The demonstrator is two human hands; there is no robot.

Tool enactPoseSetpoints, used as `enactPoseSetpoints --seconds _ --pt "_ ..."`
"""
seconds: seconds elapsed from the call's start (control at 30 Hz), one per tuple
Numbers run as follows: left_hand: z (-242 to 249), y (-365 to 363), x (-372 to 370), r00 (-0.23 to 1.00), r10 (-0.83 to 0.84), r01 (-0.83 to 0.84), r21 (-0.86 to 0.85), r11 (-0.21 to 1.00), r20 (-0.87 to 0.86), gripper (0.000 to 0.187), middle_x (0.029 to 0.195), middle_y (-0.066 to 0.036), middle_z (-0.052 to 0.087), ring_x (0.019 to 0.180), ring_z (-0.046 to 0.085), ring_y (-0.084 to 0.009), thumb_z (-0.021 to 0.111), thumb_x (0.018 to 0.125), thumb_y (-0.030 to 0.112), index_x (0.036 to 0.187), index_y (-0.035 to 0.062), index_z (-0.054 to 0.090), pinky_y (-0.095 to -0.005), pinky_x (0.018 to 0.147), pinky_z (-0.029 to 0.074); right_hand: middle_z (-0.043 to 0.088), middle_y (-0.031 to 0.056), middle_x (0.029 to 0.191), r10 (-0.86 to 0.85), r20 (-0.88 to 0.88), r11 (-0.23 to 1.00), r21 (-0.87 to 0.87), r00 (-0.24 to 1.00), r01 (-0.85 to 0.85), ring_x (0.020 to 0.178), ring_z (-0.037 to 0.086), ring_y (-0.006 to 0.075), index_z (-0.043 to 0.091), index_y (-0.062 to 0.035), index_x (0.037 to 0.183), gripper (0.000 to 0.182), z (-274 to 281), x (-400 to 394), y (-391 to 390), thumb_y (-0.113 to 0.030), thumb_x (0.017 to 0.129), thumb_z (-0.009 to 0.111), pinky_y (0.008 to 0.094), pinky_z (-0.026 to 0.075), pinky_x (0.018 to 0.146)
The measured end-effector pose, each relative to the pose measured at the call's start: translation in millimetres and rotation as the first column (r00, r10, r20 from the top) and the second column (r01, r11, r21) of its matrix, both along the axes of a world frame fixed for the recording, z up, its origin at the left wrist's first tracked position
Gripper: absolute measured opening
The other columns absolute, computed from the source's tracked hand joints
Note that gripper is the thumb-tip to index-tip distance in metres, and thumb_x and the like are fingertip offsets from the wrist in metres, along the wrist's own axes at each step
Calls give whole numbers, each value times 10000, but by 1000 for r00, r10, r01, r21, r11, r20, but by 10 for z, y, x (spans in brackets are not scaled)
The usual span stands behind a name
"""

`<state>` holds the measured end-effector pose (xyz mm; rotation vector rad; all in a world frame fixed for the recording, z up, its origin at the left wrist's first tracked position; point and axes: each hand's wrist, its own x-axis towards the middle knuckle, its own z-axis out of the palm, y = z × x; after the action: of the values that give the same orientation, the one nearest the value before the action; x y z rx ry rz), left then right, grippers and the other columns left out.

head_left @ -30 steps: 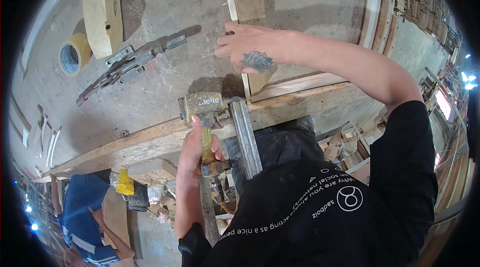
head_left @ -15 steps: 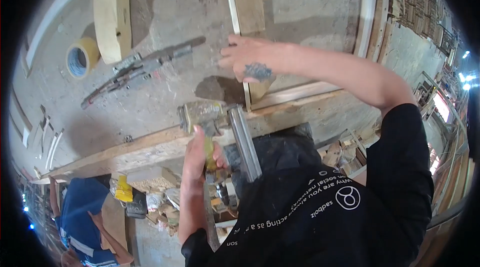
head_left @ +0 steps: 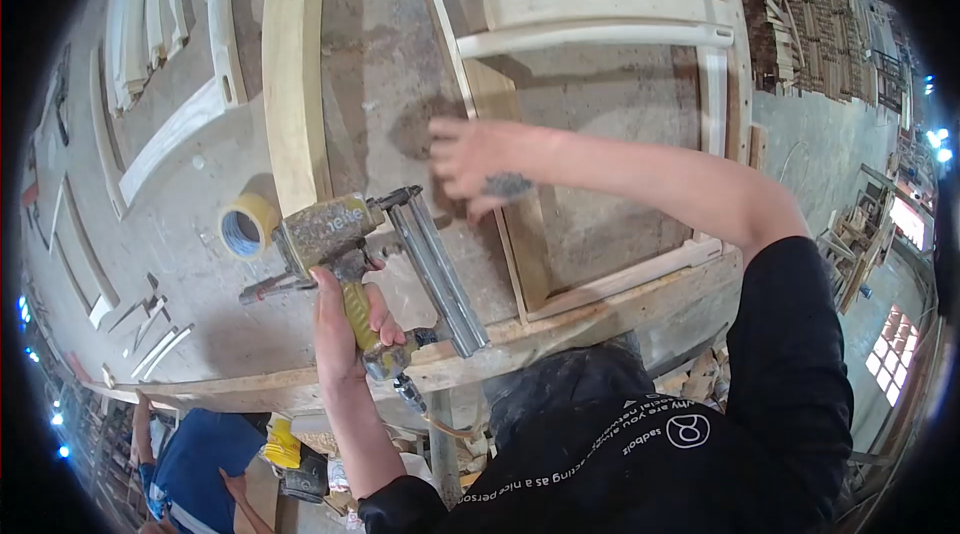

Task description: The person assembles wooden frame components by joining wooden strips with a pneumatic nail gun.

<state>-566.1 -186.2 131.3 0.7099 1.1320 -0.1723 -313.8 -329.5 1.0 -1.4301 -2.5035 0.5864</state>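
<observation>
My left hand (head_left: 345, 319) is closed around the handle of a worn yellow nail gun (head_left: 325, 229). The gun is held over the workbench, its long metal magazine (head_left: 435, 269) slanting toward the bench's front edge. My right hand (head_left: 475, 159), tattooed on the back, lies flat with fingers spread on an upright slat (head_left: 520, 234) of a pale wooden frame (head_left: 600, 19) lying on the bench. The hand is blurred. The nail gun's nose is a short way left of my right hand and apart from the slat.
A roll of yellow tape (head_left: 243, 227) and a long curved wooden piece (head_left: 295, 64) lie left of the gun. A metal clamp (head_left: 265, 286) pokes out behind it. More curved parts (head_left: 160, 54) lie far left. Another person in blue (head_left: 195, 464) is below the bench edge (head_left: 560, 329).
The nail gun has risen from the bench's front edge and moved left over the benchtop. My right hand has shifted along the slat. The view has swung to show more of the frame.
</observation>
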Motion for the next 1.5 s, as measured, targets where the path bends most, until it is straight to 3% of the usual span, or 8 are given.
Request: enactPoseSetpoints --seconds 0.2,0.53,0.63,0.73,1.03,1.13,1.33,1.5 --pt "-185 314 514 998 -36 38 -31 999 60 744 544 -34 423 413 480 -158 257 1052 658 1177 -17 543 -324 463 521 656 19 911 -153 -92 977 138 984 165 928 594 187 723 -137 720 395 -286 411 117 -469 917 641 348 436 830" --pt "-587 591 1220 975 -125 134 -37 990 181 763 535 -22 429 404 489 -143 230 1055 656 1144 -34 543 -319 463 537 683 -18 1035 -155 18 988 -16 988 155 1096 567 171 724 -176 693 349 -182 443 66 -366 951 584 360 410 955" --pt "-628 627 1365 971 -175 178 -8 984 164 763 535 -21 433 402 491 -145 238 1053 657 1131 -35 550 -319 465 542 691 -47 1116 -120 118 981 -137 986 136 1198 534 177 777 -200 742 117 -204 381 26 -307 730 730 372 378 1066" --pt "-656 672 1444 966 -190 198 -30 980 172 774 534 -21 433 403 495 -143 249 1047 664 1136 -39 559 -318 464 544 691 -32 1120 -38 188 954 -285 981 92 1193 546 191 778 -207 737 109 -96 393 76 -305 719 733 376 377 1086" --pt "-700 646 1498 961 -190 204 -51 978 199 794 522 -11 434 395 495 -138 260 1038 677 1151 -47 564 -314 453 545 736 15 1004 -215 -140 951 194 967 239 1178 610 237 761 -125 713 163 -380 389 -80 -272 675 703 447 406 1137" --pt "-702 617 1470 970 -159 169 -35 985 185 790 520 -10 434 395 500 -139 261 1039 676 1128 -45 575 -315 450 546 704 -9 937 -235 -63 910 337 970 242 1044 633 210 720 -135 771 167 -395 400 -59 -301 760 712 378 458 1040" --pt "-715 629 1461 976 -167 176 -49 983 141 801 517 -14 432 397 505 -139 267 1038 680 1065 -51 596 -322 452 549 708 -8 959 -247 -65 920 299 967 255 1024 642 199 713 -136 725 186 -484 368 -107 -320 711 735 377 476 1030" --pt "-803 663 1457 970 -201 211 -59 976 135 812 514 -3 425 399 494 -129 261 1034 691 1062 -50 591 -313 454 532 730 11 1088 -250 -121 876 395 961 278 1104 646 219 769 -123 977 361 -477 383 -62 -339 688 745 391 470 1061"
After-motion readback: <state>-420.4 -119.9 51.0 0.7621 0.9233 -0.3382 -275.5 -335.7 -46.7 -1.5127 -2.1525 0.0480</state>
